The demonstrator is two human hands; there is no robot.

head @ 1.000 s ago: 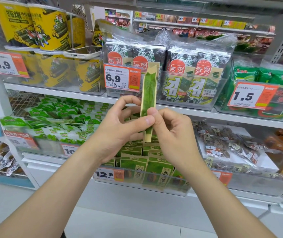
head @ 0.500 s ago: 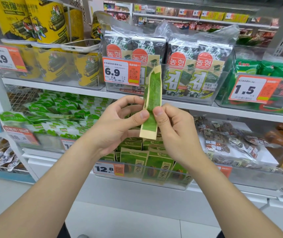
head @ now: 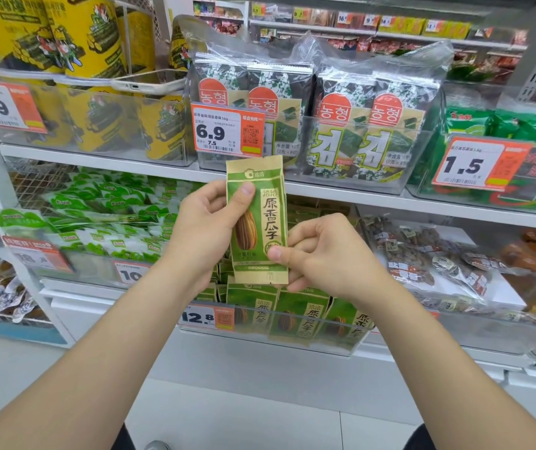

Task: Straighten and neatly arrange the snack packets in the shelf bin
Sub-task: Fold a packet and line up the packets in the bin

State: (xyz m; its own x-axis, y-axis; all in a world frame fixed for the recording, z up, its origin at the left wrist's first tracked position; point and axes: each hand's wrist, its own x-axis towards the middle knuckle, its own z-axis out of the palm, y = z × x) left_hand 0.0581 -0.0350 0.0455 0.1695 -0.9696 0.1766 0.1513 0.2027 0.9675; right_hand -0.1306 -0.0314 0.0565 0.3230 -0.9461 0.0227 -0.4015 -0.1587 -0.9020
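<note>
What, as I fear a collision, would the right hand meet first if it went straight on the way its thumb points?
The thumb of the right hand points left, onto the sunflower seed packet it pinches; just past that lies the left hand, likely next, though depth is unclear.

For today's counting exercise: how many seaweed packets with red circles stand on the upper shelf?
4, in one row: leftmost packet, second packet, third packet, rightmost packet. More may hide behind them.
</note>
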